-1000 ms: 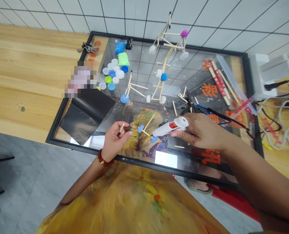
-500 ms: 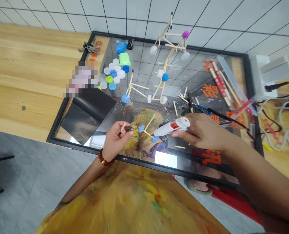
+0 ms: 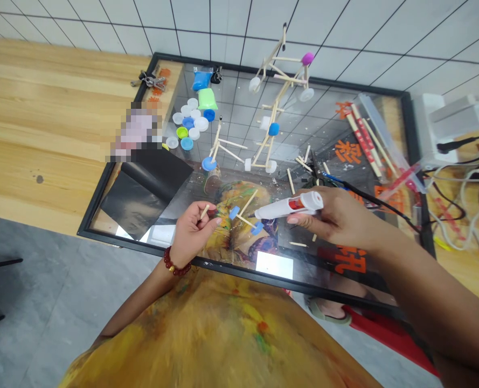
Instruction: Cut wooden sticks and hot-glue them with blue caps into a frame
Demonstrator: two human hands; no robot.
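Observation:
Between the thumb and fingers of my left hand (image 3: 194, 228) is a short wooden stick (image 3: 205, 211), its end pointing up. My right hand (image 3: 336, 218) is wrapped round a white glue gun (image 3: 283, 207) with a red-orange part on its side. The nozzle points left, close to a small frame of sticks (image 3: 247, 220) with blue bottle caps on two ends, lying on the glass-topped table. I cannot tell whether the nozzle touches it. Beyond my hands stand a longer stick model (image 3: 274, 129) with white caps and a smaller one on a blue cap (image 3: 209, 164).
Bottle caps (image 3: 201, 124) and blue and green packets lie at the back left, near black sheets (image 3: 146, 186). Loose sticks and black scissors (image 3: 315, 167) lie beyond my right hand. A clear box (image 3: 379, 129), cables and a white power adapter (image 3: 433, 129) are at the right.
My right hand has drawn the glue gun slightly right, so its nozzle sits a little farther from the frame's lower cap. My left hand and its stick stay almost still.

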